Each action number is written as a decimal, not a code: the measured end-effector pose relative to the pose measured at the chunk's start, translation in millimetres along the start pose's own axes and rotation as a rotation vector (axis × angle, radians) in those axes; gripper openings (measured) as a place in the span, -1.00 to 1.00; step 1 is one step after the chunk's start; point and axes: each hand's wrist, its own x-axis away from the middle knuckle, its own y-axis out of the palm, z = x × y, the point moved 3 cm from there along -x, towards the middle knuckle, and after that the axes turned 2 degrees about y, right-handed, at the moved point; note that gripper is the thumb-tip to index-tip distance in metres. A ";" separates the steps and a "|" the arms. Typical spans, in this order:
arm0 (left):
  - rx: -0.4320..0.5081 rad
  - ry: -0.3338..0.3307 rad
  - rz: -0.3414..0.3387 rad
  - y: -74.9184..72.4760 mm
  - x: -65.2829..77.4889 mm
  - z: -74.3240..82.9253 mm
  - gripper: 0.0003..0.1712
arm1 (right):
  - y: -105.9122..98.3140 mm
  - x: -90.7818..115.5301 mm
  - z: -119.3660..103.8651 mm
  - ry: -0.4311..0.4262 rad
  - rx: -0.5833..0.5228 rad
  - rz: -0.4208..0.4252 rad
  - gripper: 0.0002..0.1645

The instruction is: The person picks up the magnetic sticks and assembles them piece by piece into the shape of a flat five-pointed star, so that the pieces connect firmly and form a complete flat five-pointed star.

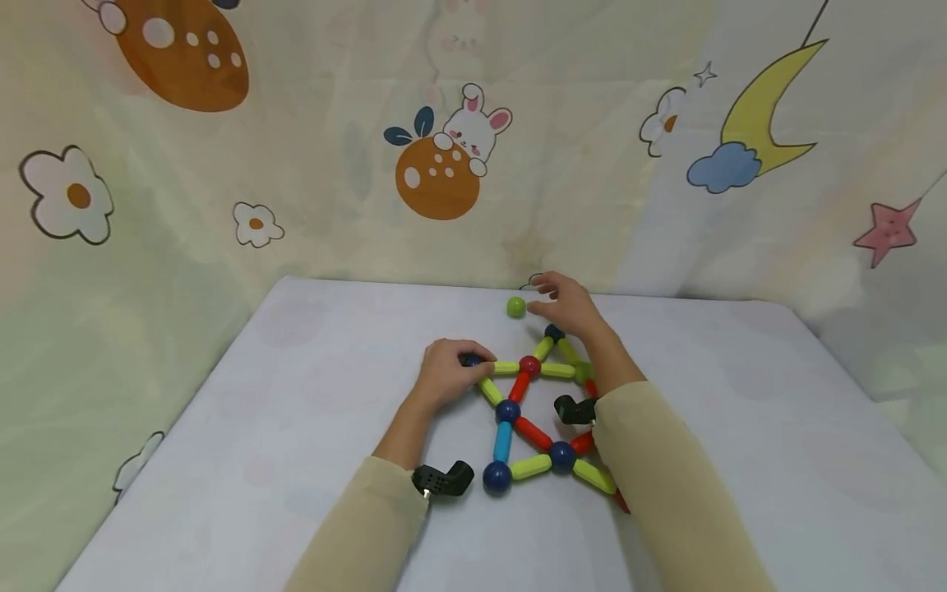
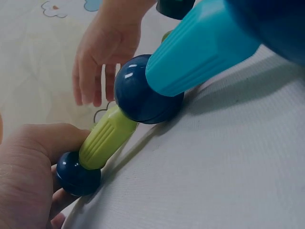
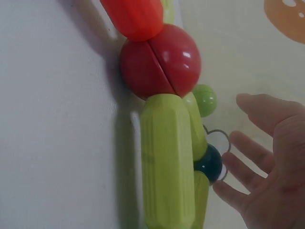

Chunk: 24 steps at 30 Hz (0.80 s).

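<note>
A flat frame of magnetic rods and balls lies on the white table (image 1: 311, 493). My left hand (image 1: 445, 372) grips its far-left corner, the thumb along a yellow-green rod (image 2: 106, 138) and the fingers behind a dark blue ball (image 2: 78, 175). At the back, my right hand (image 1: 570, 306) hangs with fingers apart and holds nothing. Just left of its fingertips a loose green ball (image 1: 515, 307) rests on the table. Nearest below that hand is the frame's far tip, a dark blue ball (image 1: 554, 332). A red ball (image 3: 161, 62) joins rods between the two hands.
Toward me the frame continues with a light blue rod (image 1: 502, 442), red rods (image 1: 533, 433) and more blue balls (image 1: 497, 478). My right sleeve (image 1: 666, 469) covers its right side. A patterned cloth (image 1: 325, 164) hangs behind the table's far edge.
</note>
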 end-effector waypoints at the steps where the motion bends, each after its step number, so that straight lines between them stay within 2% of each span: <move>1: 0.003 -0.001 0.000 0.0 0.5 0.4 -0.83 | 2.0 -1.6 0.4 0.005 0.007 -0.007 -0.37; 11: 0.000 0.002 0.002 -1.3 1.7 3.6 -0.82 | 21.6 -14.7 -0.3 0.017 0.048 -0.091 -0.41; 18: -0.013 0.007 0.006 0.3 0.2 3.2 -0.82 | 24.9 -14.8 -3.2 0.037 0.098 -0.077 -0.50; 24: -0.019 -0.001 0.002 0.4 -0.1 1.5 -0.82 | 28.1 -14.8 0.8 0.053 0.076 -0.067 -0.53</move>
